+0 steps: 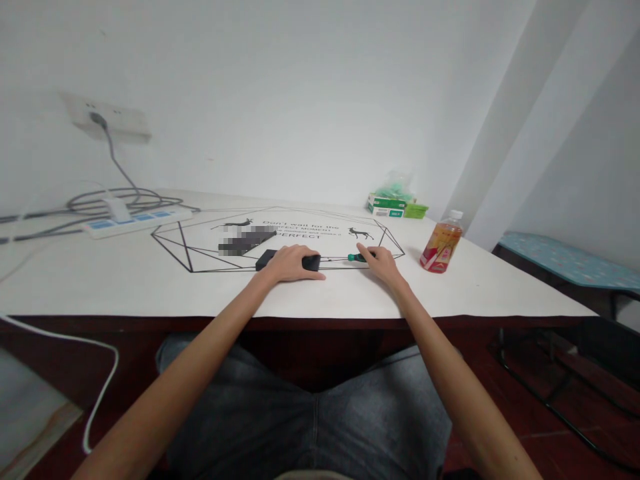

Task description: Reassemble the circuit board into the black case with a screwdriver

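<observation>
My left hand is closed over a black rectangular box lying on the white table, and covers its middle. Its thumb lies along the near side. To the right, my right hand grips a screwdriver by its green and black handle. The thin shaft points left toward the end of the box; I cannot tell whether the tip touches it. Just beyond my left hand lies a dark flat object, partly blurred out.
A bottle of reddish drink stands right of my right hand. Green and white boxes with a plastic bag sit at the back. A power strip and coiled cables lie at left. The table's front edge runs below my forearms.
</observation>
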`<state>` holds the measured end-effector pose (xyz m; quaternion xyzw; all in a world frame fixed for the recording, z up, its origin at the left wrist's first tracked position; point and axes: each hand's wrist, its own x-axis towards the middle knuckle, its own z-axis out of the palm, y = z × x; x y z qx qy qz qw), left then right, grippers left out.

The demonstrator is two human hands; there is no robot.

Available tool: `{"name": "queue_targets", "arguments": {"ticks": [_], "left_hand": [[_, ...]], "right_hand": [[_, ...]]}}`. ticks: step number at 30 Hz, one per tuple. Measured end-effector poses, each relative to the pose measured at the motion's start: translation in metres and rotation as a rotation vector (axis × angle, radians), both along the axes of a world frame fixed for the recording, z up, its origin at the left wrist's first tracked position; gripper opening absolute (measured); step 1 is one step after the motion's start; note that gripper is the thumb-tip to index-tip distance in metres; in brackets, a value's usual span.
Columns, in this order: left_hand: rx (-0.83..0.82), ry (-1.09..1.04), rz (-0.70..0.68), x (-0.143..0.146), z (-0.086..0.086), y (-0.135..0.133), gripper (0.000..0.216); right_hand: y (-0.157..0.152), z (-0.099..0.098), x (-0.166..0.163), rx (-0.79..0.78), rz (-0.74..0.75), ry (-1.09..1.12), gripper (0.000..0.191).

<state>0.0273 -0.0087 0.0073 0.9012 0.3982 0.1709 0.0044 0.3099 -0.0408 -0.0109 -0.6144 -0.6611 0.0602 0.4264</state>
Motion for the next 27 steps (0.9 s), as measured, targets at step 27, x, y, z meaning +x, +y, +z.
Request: {"name": "queue_targets", "arguments": {"ticks": [27], "left_hand": [[-0.01,0.016,0.019,-0.0001,-0.0001,-0.0007,0.08]], "right_hand": [[-0.001,0.0012,0.0015,-0.102,0.128,0.198,0.053]]}}
